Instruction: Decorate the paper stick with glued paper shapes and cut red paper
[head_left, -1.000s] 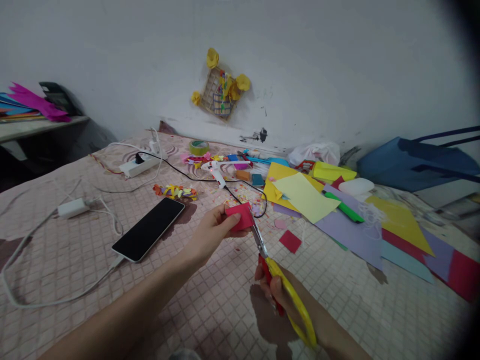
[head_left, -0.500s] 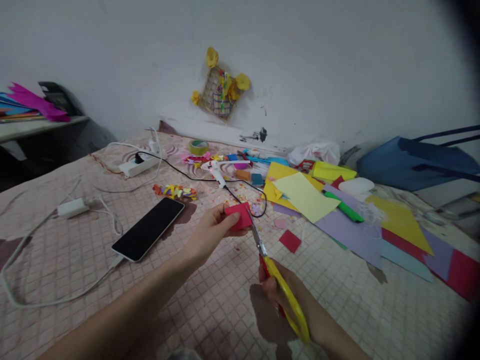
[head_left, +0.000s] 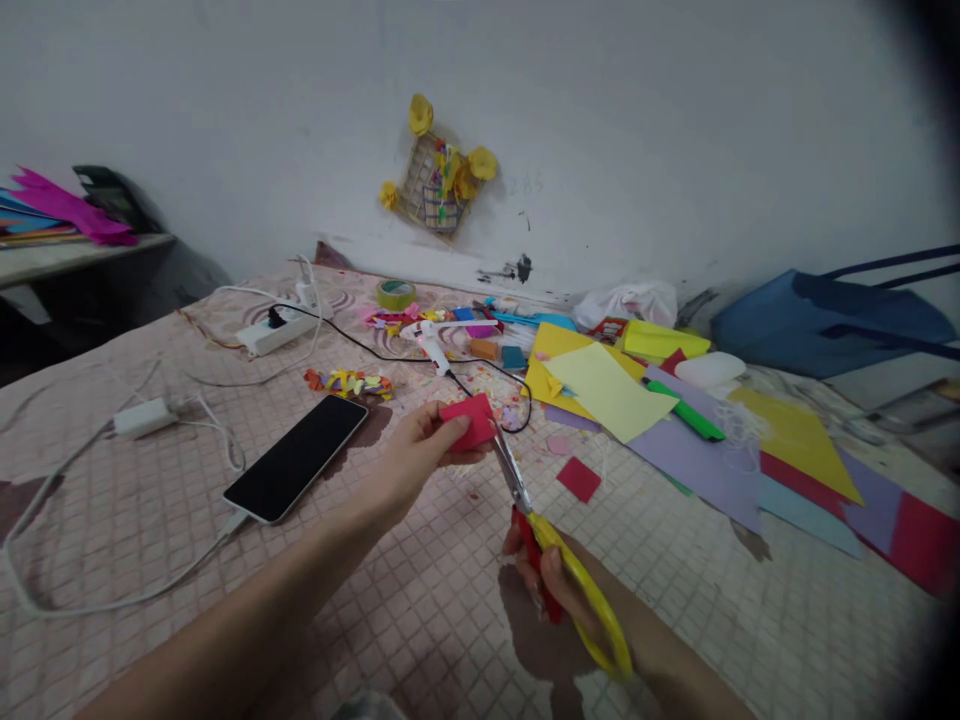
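Between the thumb and fingers of my left hand (head_left: 425,438) is a small red paper square (head_left: 471,422), held above the table. My right hand (head_left: 559,575) grips scissors (head_left: 592,590) with yellow and red handles. The metal blades point up and left, their tips at the right edge of the square; whether they bite into it I cannot tell. Another red paper square (head_left: 578,480) lies flat on the table to the right of the blades. Just beyond my left hand are paper scraps and a white glue gun (head_left: 433,347) with a black cord.
A phone (head_left: 298,458) on a white cable lies to the left, with a power strip (head_left: 281,330) behind it. Coloured paper sheets (head_left: 697,470) and a green cutter (head_left: 686,410) spread across the right. A tape roll (head_left: 395,293) sits near the wall.
My left hand and the red square have shifted slightly left and up. The scissors have turned a little in my right hand, and the handles look wider apart.
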